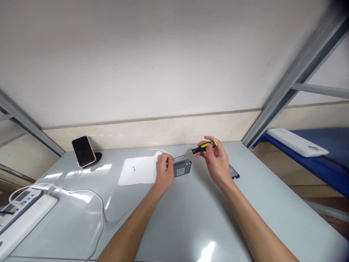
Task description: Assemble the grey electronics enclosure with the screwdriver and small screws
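Note:
In my right hand is a black and yellow screwdriver, its handle between thumb and fingers. Its thin shaft slopes down to the left, and the tip ends at the fingertips of my left hand. That hand is closed over the left part of a grey vented metal box with a pale green label. Whether the left fingertips also pinch a small part at the tip is hidden. Left of the box lies a white paper sheet with several tiny black pieces, like screws, on it.
A phone leans on a stand at the back left. Another phone lies partly behind my right hand. A power strip with a white cable occupies the left. A white slab-like device sits on a blue shelf at right.

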